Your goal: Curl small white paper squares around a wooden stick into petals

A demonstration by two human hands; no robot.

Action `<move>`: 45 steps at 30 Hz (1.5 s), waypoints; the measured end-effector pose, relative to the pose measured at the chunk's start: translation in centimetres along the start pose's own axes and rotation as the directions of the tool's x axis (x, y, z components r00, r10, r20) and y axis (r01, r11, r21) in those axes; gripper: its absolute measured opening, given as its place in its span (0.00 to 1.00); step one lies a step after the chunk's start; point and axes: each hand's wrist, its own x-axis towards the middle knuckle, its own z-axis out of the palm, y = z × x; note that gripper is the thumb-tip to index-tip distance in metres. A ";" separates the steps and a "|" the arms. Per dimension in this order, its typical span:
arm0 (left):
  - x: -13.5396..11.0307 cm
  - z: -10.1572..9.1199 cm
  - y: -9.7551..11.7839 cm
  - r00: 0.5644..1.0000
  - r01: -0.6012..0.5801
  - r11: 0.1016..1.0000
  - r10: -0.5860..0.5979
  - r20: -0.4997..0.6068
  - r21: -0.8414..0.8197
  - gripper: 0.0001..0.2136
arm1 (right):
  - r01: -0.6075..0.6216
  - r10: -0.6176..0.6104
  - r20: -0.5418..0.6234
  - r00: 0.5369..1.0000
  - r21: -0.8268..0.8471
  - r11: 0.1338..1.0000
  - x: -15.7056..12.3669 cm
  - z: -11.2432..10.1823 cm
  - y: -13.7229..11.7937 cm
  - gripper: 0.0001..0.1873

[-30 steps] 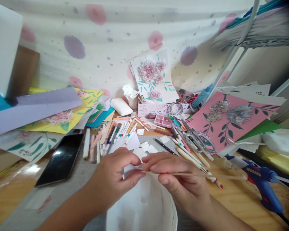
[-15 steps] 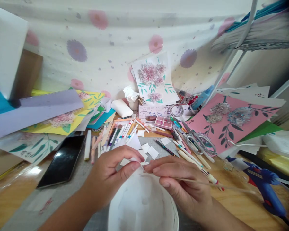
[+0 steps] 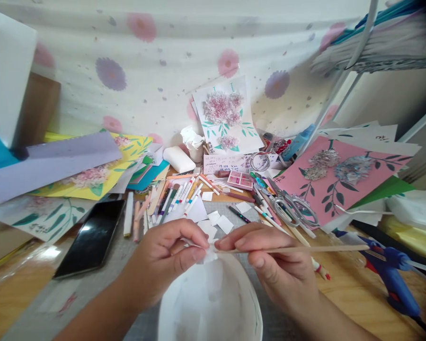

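My left hand (image 3: 166,260) pinches a small scrap of white paper (image 3: 208,255) between thumb and fingertips. My right hand (image 3: 277,265) is closed on a thin wooden stick (image 3: 305,248) that runs out to the right, with its left tip at the paper scrap. Both hands hover over a white bowl (image 3: 213,303) at the near edge. Small white paper squares (image 3: 216,221) lie on the grey mat just beyond my fingers.
A black phone (image 3: 92,237) lies at the left. Pens and markers (image 3: 173,196), scissors (image 3: 294,208) and a blue glue gun (image 3: 386,270) crowd the table. Flower cards: pink (image 3: 337,175), white (image 3: 227,116), yellow (image 3: 99,170). A metal rack leg (image 3: 341,76) stands at the right.
The stick has swung up from a downward slant to nearly level. The paper scrap has bunched at its tip between both hands, which stay over the bowl.
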 end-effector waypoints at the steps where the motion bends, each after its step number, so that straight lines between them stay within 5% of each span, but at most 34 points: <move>1: 0.0 0.0 0.0 1.000 0.011 0.999 -0.011 0.005 -0.032 0.02 | -0.009 0.009 -0.001 1.000 0.008 1.000 0.0 0.0 0.0 0.11; 15: 0.2 0.4 0.2 0.989 0.096 0.955 -0.060 0.135 -0.282 0.08 | 0.018 -0.020 0.058 0.998 0.027 0.999 -0.2 0.0 0.1 0.12; 36: 0.0 0.2 0.1 0.985 0.150 0.961 -0.126 0.117 -0.232 0.11 | 0.019 -0.021 0.073 0.997 0.031 0.999 -0.1 0.2 -0.1 0.12; 45: 0.1 0.2 0.3 0.988 0.075 0.978 -0.047 0.147 -0.194 0.09 | 0.057 -0.058 0.084 0.995 0.022 0.998 0.2 0.2 -0.1 0.12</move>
